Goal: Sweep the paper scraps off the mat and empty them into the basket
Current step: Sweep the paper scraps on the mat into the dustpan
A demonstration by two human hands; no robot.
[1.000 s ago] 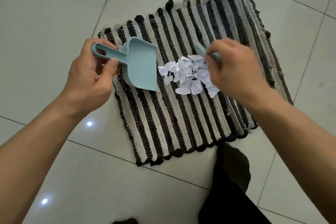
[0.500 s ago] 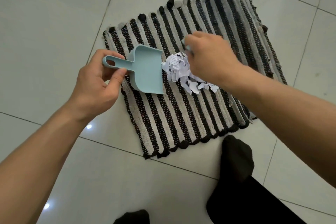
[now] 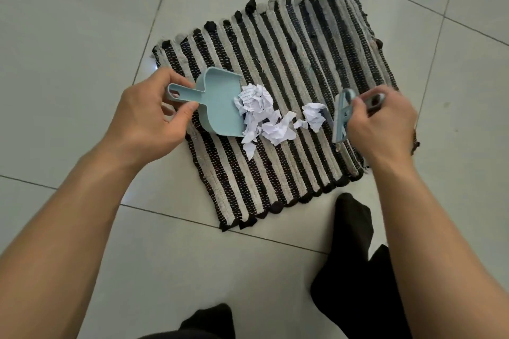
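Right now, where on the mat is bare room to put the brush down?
The mat is bare along its near edge, below the paper scraps, and across its far half above them. It is crowded between the dustpan and the brush.

- Crumpled white paper scraps (image 3: 264, 115) (some printed with text) are strewn in a loose line across the mat's middle.
- The woven mat (image 3: 275, 107), striped black and cream, is laid flat and askew on the tiled floor.
- The leftmost scraps are pressed against a pale blue dustpan (image 3: 220, 103).
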